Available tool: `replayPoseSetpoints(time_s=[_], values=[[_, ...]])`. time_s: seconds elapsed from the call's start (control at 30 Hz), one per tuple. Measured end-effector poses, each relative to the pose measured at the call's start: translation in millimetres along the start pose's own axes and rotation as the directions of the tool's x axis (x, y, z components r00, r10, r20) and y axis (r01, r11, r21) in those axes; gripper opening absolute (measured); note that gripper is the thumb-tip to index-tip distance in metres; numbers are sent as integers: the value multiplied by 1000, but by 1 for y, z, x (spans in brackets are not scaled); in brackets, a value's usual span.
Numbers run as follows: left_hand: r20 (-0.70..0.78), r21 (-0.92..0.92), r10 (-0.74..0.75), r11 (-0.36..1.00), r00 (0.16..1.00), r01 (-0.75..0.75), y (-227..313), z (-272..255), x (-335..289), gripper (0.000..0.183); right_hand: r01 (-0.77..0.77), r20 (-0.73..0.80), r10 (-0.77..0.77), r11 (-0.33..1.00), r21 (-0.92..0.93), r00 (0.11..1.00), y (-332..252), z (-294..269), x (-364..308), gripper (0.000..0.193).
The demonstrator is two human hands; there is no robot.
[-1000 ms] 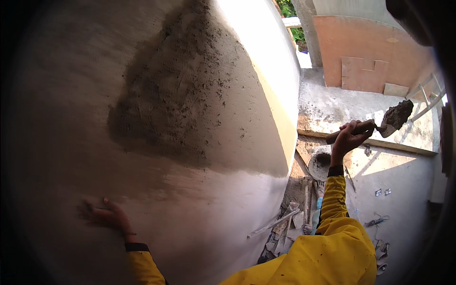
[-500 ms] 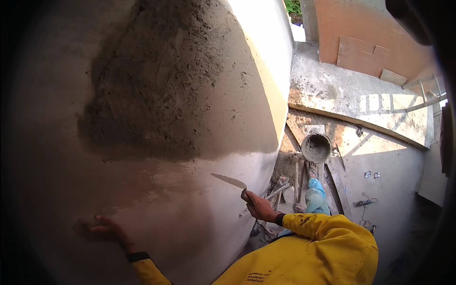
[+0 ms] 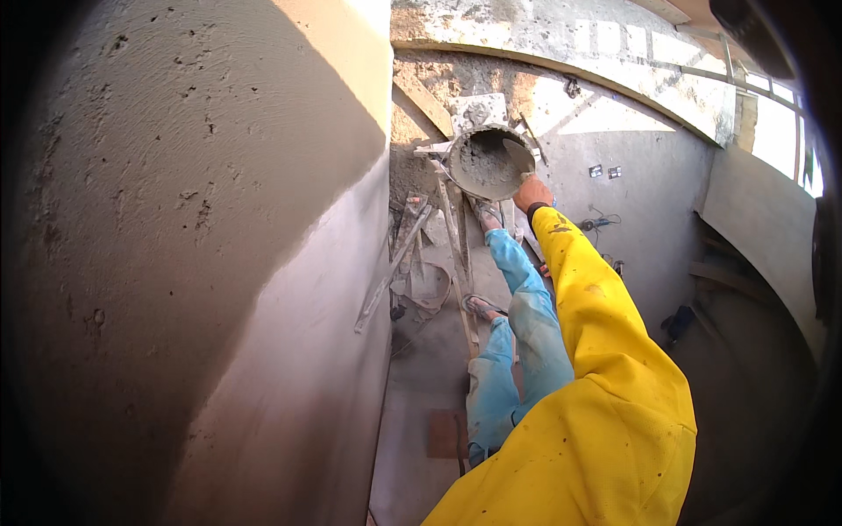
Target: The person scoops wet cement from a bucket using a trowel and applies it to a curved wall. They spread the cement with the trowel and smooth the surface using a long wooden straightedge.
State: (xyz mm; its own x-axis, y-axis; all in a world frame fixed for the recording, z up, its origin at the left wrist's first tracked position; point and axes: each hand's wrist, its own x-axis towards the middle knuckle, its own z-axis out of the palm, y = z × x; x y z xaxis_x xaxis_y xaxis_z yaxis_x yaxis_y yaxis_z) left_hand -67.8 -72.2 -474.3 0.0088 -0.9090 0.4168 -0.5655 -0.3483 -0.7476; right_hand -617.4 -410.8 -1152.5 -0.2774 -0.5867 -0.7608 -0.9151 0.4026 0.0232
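Note:
My right hand [image 3: 532, 193] is closed round the handle of a trowel [image 3: 518, 156]. The trowel's pointed blade reaches over the right part of a round bucket [image 3: 478, 180], which holds grey wet mortar [image 3: 484, 164]. My right arm stretches forward in a yellow sleeve. On the left stands a wall [image 3: 202, 149] with a coat of grey, rough, damp plaster; its lower part [image 3: 298, 289] is paler and smoother. My left hand is outside the picture.
Wooden planks [image 3: 459, 237] and boards lie round the bucket and my feet. A shovel-like blade [image 3: 427, 285] rests beside the wall. Beyond the bucket runs a raised concrete ledge [image 3: 561, 44]. Tools with a cord [image 3: 599, 223] lie on the floor to the right.
My view has swung right and down. My right hand has carried the trowel from in front of the wall to the bucket. My left hand has left the picture.

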Motion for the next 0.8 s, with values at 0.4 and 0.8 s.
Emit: replayPoseSetpoints(time_s=[0.4,0.8], values=[[183,-107,84,992,979,-65,59,59,6,65,394,140,-374,906,-156,917,18,173,110,38],[-25,19,3,1000,1000,-2,-20,10,11,66,214,-46,-210,928,305,977,48,119,-16,67]])
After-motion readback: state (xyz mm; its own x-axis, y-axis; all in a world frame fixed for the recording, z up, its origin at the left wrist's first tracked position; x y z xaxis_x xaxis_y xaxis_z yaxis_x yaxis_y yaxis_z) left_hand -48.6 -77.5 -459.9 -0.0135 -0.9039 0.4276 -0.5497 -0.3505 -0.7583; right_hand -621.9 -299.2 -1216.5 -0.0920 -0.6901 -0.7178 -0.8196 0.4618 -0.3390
